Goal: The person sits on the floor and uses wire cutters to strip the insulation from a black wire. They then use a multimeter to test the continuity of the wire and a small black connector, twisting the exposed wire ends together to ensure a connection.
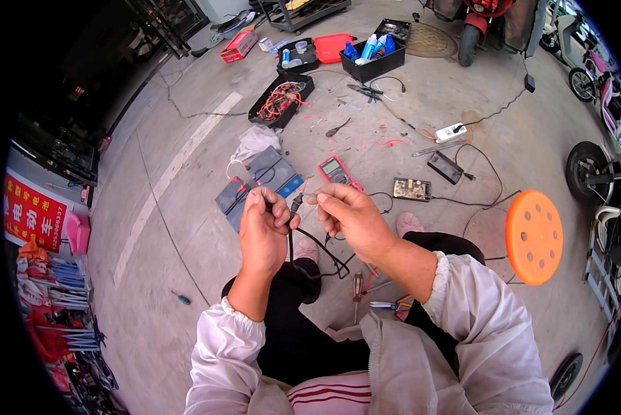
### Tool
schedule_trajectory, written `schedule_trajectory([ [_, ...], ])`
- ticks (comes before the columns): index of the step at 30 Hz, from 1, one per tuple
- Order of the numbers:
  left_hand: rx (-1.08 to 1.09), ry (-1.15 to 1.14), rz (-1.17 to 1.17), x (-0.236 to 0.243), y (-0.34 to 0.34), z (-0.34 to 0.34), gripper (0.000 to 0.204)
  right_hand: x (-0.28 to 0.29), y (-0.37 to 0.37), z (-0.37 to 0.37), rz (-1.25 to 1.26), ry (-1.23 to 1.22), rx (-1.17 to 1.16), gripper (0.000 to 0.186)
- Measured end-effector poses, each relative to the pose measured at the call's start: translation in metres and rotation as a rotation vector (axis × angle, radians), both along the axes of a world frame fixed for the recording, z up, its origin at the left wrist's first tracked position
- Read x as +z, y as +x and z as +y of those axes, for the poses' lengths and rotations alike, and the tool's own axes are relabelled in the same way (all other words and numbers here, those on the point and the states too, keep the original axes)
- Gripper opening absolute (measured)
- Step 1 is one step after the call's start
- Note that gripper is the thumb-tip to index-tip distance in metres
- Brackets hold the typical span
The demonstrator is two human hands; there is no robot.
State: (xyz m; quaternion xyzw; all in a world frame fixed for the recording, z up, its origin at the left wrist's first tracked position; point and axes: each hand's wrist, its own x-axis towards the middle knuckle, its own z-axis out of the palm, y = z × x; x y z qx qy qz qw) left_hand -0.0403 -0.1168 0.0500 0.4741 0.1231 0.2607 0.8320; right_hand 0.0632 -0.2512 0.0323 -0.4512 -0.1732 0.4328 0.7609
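Note:
My left hand (265,225) is closed round a black cable (339,271), which hangs in a loop below it. A dark connector (297,203) on the cable sticks up between my two hands. My right hand (352,213) pinches thumb and forefinger together right beside the connector's tip; what lies between them is too small to make out. Beyond my hands, a red multimeter (333,167) lies on the floor. Left of it are dark grey flat-sided blocks (261,164) with leads. To its right sit an opened case with a circuit board (412,193) and a black casing (446,167).
A screwdriver (357,285) and pliers (383,305) lie near my legs. An orange stool (534,237) stands at the right. Farther off are a black bin of wires (301,97), a black tray of bottles (379,70), a white power strip (450,133) and parked scooters (575,74).

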Motion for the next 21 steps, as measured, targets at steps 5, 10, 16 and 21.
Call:
schedule_trajectory([
  [5, 0.019, 0.018, 0.013, -0.0003, 0.0002, 0.0032, 0.019, -0.0006, 0.0000, 0.0000, -0.013, -0.010, 0.012, 0.020],
  [10, 0.012, 0.017, 0.005, -0.0006, 0.0006, 0.0022, 0.018, -0.0040, 0.0016, -0.0001, -0.030, -0.008, 0.019, 0.022],
  [16, -0.015, 0.015, 0.004, -0.0025, -0.0005, 0.0030, 0.019, -0.0029, 0.0013, 0.0016, -0.023, -0.023, 0.008, 0.022],
  [21, -0.077, 0.025, 0.058, -0.0051, 0.0032, 0.0026, 0.018, -0.0031, -0.0012, -0.0005, -0.447, -0.213, -0.331, 0.018],
])
